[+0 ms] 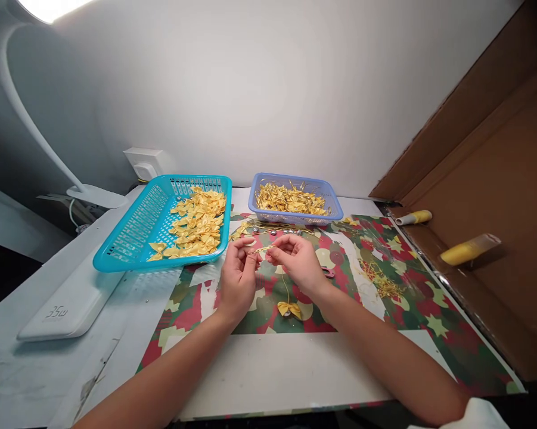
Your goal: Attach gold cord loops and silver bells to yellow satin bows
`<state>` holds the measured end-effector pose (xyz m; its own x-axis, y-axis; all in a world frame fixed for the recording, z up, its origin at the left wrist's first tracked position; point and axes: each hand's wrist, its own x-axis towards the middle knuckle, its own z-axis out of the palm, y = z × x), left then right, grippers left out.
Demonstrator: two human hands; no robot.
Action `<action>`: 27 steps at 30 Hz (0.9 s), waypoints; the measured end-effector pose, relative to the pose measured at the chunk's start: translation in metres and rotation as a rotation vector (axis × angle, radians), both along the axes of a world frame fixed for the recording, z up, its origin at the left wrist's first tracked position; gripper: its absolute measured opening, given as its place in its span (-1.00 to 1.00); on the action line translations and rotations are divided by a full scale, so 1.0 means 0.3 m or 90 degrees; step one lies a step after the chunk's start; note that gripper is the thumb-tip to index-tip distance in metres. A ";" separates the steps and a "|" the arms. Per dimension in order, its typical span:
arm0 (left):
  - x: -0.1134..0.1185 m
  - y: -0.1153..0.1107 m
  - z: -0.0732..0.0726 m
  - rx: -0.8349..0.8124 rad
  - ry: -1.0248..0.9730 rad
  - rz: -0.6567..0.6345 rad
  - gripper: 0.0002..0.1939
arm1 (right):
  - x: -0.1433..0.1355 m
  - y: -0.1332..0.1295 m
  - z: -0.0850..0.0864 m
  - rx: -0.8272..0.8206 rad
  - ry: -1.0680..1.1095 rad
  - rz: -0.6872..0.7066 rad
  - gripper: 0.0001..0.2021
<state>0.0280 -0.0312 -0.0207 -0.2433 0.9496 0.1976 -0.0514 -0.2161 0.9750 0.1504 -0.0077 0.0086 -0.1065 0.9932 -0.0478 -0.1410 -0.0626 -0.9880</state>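
Observation:
Both hands meet over the patterned sheet at the centre. My left hand (241,271) pinches a thin gold cord (261,249) between thumb and fingers. Close by on the right, my right hand (297,259) pinches the same cord's other side. A strand hangs below the fingers toward a yellow bow (289,309) lying on the sheet. Small silver bells (273,232) and gold cords lie just beyond the hands. The exact shape of the cord between the fingertips is too small to tell.
A teal basket (136,262) of yellow bows stands left; a purple basket (295,217) of bows with cords stands behind. Cord scraps (387,286) lie right. A white power bank (67,304), a lamp (98,195) and a cardboard wall (487,196) border the area.

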 end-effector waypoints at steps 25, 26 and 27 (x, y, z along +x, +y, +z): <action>-0.003 -0.006 -0.014 0.036 0.077 0.011 -0.82 | -0.007 -0.010 0.010 -0.065 0.091 -0.045 -0.68; -0.003 -0.007 -0.014 0.040 0.079 0.009 -0.82 | -0.008 -0.010 0.007 -0.066 0.096 -0.051 -0.68; -0.003 -0.008 -0.013 0.044 0.080 0.007 -0.83 | -0.010 -0.010 0.004 -0.069 0.102 -0.056 -0.67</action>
<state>0.0272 -0.0336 -0.0246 -0.2225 0.9303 0.2918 0.0735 -0.2824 0.9565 0.1475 -0.0106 0.0099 -0.0349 0.9890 -0.1436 -0.3050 -0.1474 -0.9409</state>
